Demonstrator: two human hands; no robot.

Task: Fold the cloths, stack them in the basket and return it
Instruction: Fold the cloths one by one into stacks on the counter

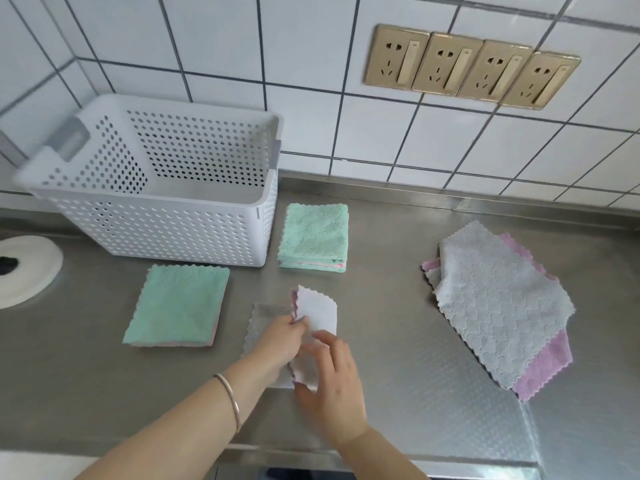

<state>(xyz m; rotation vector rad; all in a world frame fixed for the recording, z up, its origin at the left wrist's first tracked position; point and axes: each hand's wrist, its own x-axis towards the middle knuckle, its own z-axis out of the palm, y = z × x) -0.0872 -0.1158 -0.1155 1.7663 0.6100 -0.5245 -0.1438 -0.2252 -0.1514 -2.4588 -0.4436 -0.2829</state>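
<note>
A white perforated basket (162, 233) stands empty at the back left of the steel counter. Just right of it lies a folded stack of green cloths (313, 239). A single folded green cloth (178, 306) lies in front of the basket. My left hand (277, 337) pinches the edge of a white and pink cloth (317, 311) that is partly folded over a grey cloth (259, 320). My right hand (332, 379) holds the near end of the white and pink cloth. Unfolded grey and pink cloths (495, 306) lie spread at the right.
A white round object (24, 271) sits at the counter's left edge. The tiled wall behind carries a row of gold sockets (471, 67). The counter's front edge (311, 455) runs just below my wrists.
</note>
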